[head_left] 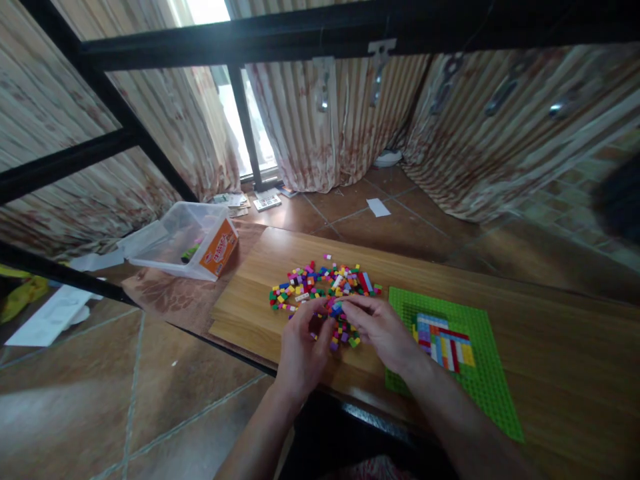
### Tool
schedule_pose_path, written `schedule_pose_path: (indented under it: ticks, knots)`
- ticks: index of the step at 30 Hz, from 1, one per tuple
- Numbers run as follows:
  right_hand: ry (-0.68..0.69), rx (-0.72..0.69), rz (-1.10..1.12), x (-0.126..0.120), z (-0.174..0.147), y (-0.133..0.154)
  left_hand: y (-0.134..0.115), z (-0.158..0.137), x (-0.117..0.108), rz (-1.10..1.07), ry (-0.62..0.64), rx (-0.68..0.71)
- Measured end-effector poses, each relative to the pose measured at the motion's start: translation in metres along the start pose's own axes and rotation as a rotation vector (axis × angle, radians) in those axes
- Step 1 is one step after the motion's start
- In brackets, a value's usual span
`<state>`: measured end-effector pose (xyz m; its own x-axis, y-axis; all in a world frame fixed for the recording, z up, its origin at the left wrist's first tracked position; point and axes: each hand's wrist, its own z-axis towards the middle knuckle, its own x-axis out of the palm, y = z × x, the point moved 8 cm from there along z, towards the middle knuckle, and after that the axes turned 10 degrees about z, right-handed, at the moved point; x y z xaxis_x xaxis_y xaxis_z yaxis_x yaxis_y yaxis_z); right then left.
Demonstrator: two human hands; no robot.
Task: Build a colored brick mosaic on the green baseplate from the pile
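Note:
Both hands meet above a loose pile of small colourful toy bricks [305, 279] on the wooden board. My left hand [306, 343] is curled, its thumb and fingers closed around a few joined bricks [336, 308], blue and red among them. From the other side, my right hand [377, 327] pinches the same small bricks with thumb and forefinger. Fingers cover part of what is held. Just right of my right hand lies a green baseplate [483, 373], bearing a flat patch of built bricks [447, 343] in blue, white, red, orange and yellow.
A clear plastic box [175, 230] with an orange label stands at the board's left end. The wooden board [565, 347] rests on a low table with a brown cloth [170, 300]. Black metal bars [300, 43] cross overhead. Curtains hang behind, and papers [379, 207] lie on the tiled floor.

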<state>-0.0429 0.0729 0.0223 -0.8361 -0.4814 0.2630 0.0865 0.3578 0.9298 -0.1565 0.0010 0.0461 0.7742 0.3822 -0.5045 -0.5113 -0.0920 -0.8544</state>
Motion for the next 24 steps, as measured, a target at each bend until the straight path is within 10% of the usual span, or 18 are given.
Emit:
schedule_pose_path:
  ticks: [10, 24]
  knots:
    - [0.020, 0.151, 0.407, -0.006, -0.045, -0.013, -0.052, -0.016, 0.011, 0.212, 0.008, 0.259]
    - [-0.179, -0.276, -0.032, -0.020, -0.060, 0.016, -0.024, -0.033, 0.043, -0.511, 0.226, -0.378]
